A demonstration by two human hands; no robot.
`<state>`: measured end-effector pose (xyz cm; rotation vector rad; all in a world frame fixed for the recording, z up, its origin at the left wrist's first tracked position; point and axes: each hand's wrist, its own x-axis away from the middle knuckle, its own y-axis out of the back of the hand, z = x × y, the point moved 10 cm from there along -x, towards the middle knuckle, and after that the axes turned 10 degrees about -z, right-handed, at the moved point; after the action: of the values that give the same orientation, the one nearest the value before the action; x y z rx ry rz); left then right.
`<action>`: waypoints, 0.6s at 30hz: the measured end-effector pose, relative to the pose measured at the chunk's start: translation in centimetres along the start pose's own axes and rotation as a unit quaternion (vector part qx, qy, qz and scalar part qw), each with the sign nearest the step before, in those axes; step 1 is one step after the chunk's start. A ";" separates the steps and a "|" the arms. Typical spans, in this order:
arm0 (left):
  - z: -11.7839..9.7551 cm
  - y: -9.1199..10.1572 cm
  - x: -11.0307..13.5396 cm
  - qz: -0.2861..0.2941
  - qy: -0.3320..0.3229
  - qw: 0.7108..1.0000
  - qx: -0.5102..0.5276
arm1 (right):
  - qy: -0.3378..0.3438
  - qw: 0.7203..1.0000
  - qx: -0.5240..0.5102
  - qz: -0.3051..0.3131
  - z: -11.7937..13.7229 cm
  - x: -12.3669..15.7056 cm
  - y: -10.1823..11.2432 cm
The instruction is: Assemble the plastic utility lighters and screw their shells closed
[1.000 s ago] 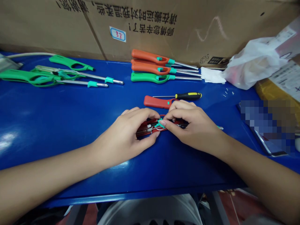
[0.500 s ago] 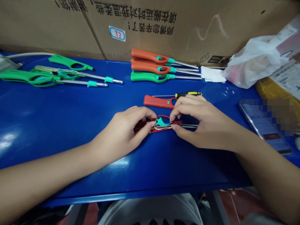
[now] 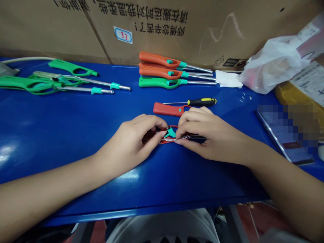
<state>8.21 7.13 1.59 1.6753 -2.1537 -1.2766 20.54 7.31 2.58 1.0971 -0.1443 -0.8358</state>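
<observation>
Head view: gripping open red lighter shell (image 3: pixel 165 142) with left hand (image 3: pixel 136 136), working with right hand (image 3: pixel 206 136), hold unclear, ideally not trapping white wire (image 3: pixel 169 139) beside teal trigger (image 3: pixel 171 132).

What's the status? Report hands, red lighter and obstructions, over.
Left hand and right hand both at open red lighter housing. Teal trigger exposed between them. Screwdriver and loose red handle half just beyond, seemingly not in the way.
</observation>
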 end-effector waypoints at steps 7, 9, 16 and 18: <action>-0.3 0.0 -0.2 0.008 -0.015 1.000 0.001 | 0.014 0.999 -0.013 0.028 0.3 0.3 -0.5; -0.3 0.0 -0.2 0.006 -0.018 1.000 0.004 | 0.014 1.000 0.007 0.026 0.1 0.3 -0.2; -0.9 0.1 0.0 0.014 -0.040 0.999 -0.008 | 0.004 0.997 0.061 0.044 -0.9 0.6 0.5; -1.1 -0.1 0.2 0.027 -0.057 0.998 -0.020 | -0.004 0.998 0.048 0.049 -0.9 0.6 0.4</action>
<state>8.85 6.37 2.19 1.5543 -2.2036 -1.4224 21.64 7.64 2.30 1.1686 -0.2447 -0.7522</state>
